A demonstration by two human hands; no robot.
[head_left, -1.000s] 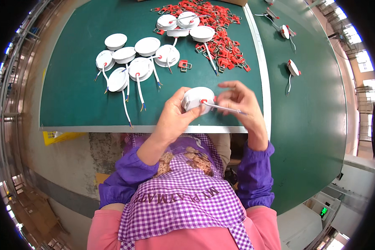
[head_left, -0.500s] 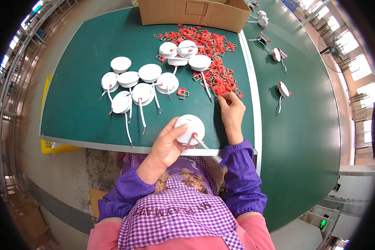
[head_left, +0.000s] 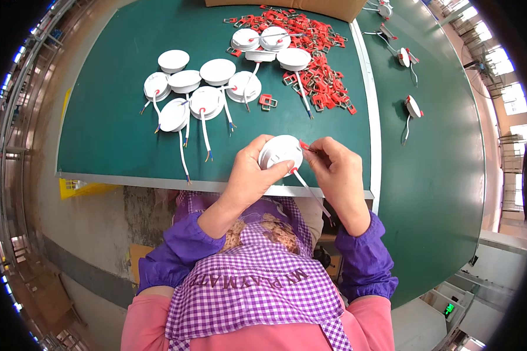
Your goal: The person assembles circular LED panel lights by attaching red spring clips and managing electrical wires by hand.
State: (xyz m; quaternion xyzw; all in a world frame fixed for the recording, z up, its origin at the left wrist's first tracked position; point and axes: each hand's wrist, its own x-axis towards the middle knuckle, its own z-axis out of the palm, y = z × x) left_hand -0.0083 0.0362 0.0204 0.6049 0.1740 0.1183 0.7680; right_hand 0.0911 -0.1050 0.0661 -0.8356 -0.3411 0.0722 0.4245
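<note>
Above the table's near edge my left hand (head_left: 249, 175) grips a white round light fitting (head_left: 281, 151), thumb across its back. Its white cable (head_left: 310, 190) hangs down to the right from a red grommet. My right hand (head_left: 341, 178) pinches a small red spring clip (head_left: 304, 145) against the fitting's right rim; the fingertips hide part of the clip. A heap of red clips with metal loops (head_left: 322, 85) covers the table's far right, and a few lie apart, among them a loose clip (head_left: 267, 102).
Several white fittings with cables, such as one fitting (head_left: 206, 102), stand on the green table (head_left: 111, 128). A cardboard box (head_left: 316, 7) sits at the back. Beyond a pale edge strip (head_left: 366, 76), a second green surface (head_left: 436, 175) carries fittings with clips, including one fitting (head_left: 414, 107).
My right hand has left the clip heap and come back to the fitting with a red clip. My left hand has raised and turned the fitting. The view has shifted a little.
</note>
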